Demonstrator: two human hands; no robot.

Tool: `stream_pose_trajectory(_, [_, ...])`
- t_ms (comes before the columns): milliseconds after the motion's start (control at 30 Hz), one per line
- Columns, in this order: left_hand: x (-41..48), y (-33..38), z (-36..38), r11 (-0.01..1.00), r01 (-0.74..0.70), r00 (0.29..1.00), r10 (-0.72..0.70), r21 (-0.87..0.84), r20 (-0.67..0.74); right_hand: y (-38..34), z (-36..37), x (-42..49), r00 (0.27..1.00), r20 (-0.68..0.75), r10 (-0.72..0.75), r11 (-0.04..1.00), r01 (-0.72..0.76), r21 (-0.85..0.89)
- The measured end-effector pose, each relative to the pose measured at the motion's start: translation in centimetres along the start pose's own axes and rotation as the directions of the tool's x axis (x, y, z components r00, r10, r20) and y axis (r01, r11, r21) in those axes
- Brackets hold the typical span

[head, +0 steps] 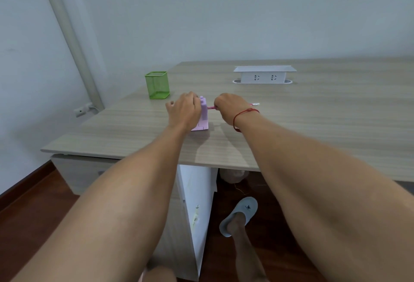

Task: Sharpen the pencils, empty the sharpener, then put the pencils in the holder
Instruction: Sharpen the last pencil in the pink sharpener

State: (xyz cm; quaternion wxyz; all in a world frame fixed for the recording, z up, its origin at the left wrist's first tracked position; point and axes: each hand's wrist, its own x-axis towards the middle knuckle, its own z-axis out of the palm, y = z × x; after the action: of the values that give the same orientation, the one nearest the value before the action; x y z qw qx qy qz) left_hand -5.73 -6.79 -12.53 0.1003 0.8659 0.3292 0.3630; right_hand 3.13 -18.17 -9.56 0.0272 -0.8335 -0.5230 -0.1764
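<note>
While the slim, likely brittle pencil [211, 108] sat level in the light plastic sharpener [203, 116] on the table [313, 125], the right hand [228, 108] pinched its shaft near the mouth and the left hand [184, 111] clasped the sharpener's body.

The sharpener [203, 113] stands on the table [313, 125]. The left hand [184, 108] grips it from 9 o'clock. A pencil [211, 108] sticks out of it toward 3 o'clock, gripped in the right hand [230, 108]. From the sharpener, the holder [157, 85] stands at 10 o'clock, farther back. The socket box [264, 75] sits at 2 o'clock, well apart. A slipper [239, 214] is on the floor at 6 o'clock.
</note>
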Motion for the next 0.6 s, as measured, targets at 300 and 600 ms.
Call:
stream_pose_trajectory(300, [0.0, 0.2, -0.7, 0.998, 0.032, 0.996, -0.027, -0.051, 0.083, -0.9, -0.5, -0.7, 1.0, 0.014, 0.021, 0.999, -0.02, -0.036])
stream_pose_trajectory(600, [-0.5, -2.6, -3.3, 0.983, 0.097, 0.992, -0.083, -0.156, 0.09, -4.9, -0.6, -0.4, 0.999, -0.032, -0.043, 0.994, 0.046, 0.094])
